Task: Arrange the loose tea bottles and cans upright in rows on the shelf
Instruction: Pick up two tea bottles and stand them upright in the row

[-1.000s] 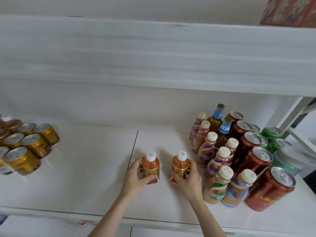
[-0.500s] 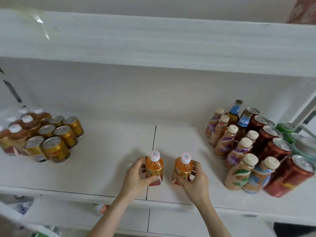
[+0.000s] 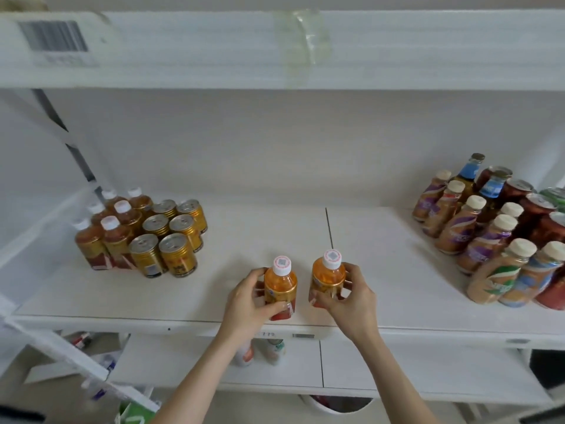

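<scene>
I see two small bottles standing upright near the front edge of the white shelf (image 3: pixel 214 240), at about 6 o'clock in the head view. The left bottle (image 3: pixel 280 290) and the right bottle (image 3: pixel 328 278) are close together but apart; each holds clear orange liquid under a white cap with a red-ringed mark, and carries a gold and red label. My left hand (image 3: pixel 249 301) wraps its fingers around the left bottle; my right hand (image 3: pixel 348 296) grips the right bottle likewise. At 9 o'clock, gold cans (image 3: pixel 174 231) stand in rows beside brown white-capped bottles (image 3: pixel 113 221). At 3 o'clock, cream-capped bottles (image 3: pixel 477 234) and red cans (image 3: pixel 538 215) stand grouped, with two blue-labelled bottles (image 3: pixel 480 182) behind.
</scene>
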A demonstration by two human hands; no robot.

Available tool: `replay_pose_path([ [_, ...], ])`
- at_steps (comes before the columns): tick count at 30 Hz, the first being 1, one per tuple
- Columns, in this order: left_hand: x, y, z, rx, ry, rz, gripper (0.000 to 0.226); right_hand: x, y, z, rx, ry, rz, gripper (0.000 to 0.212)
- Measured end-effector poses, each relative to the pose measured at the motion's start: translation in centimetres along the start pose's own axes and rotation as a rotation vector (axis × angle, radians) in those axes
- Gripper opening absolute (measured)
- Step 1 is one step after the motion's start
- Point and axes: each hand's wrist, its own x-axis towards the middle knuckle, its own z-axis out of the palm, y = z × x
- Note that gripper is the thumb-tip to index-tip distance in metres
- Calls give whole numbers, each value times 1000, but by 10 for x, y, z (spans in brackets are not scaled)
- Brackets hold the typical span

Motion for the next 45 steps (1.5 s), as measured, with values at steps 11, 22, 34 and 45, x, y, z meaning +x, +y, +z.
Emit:
replay_pose_path([
  [11,10,-62,-94,-26,21,-61,60,-20,-34,108,-38,-88,-28,65],
  [22,13,-128,-233,-34,-134,10,62,-68,-99,239,-2,1,24,64],
  [34,25,-191,-339,-30,-82,-48,70,-87,-150,361,25,-33,71,63],
  [45,56,-230,-373,-78,-91,-117,62,-61,-166,422,16,-111,66,61],
])
